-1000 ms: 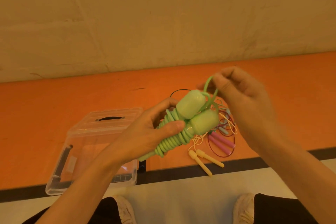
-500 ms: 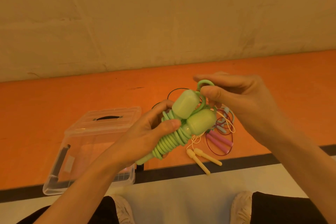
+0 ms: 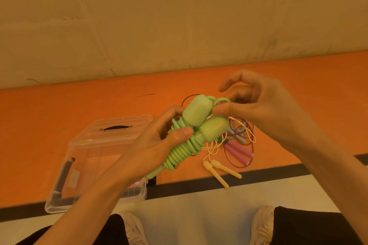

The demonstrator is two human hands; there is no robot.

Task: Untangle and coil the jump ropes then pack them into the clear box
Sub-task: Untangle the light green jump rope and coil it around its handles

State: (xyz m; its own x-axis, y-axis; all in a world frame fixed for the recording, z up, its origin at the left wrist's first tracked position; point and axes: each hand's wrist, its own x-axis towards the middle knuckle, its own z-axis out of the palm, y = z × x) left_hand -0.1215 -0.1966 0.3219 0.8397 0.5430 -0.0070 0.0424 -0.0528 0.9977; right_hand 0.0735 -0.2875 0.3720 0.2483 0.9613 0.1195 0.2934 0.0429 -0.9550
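A person is holding a green jump rope (image 3: 191, 135) in the air above the orange floor (image 3: 59, 117), its cord wound in tight coils around the two handles lying side by side, their rounded ends pointing up and away. The left hand (image 3: 159, 145) is wrapping its grip around the coiled bundle, thumb pressing across the windings. The right hand (image 3: 256, 105) is pinching a small loop of the green cord at the top of the handles between thumb and forefinger, its other fingers curling loosely above. Beneath the hands, a clear box (image 3: 95, 161) with its lid on and a dark handle slot on top is sitting on the orange floor at its near edge, where a black stripe (image 3: 268, 175) is meeting pale flooring. Just right of the box, under the right hand, a tangle of ropes is lying on the orange floor: a yellow jump rope (image 3: 221, 173) with its handles overlapping the stripe, a pink-handled jump rope (image 3: 239, 151) with a dark red cord, and a pale blue jump rope (image 3: 239, 135) partly hidden. The person's pale shoes (image 3: 260, 225) are showing at the bottom
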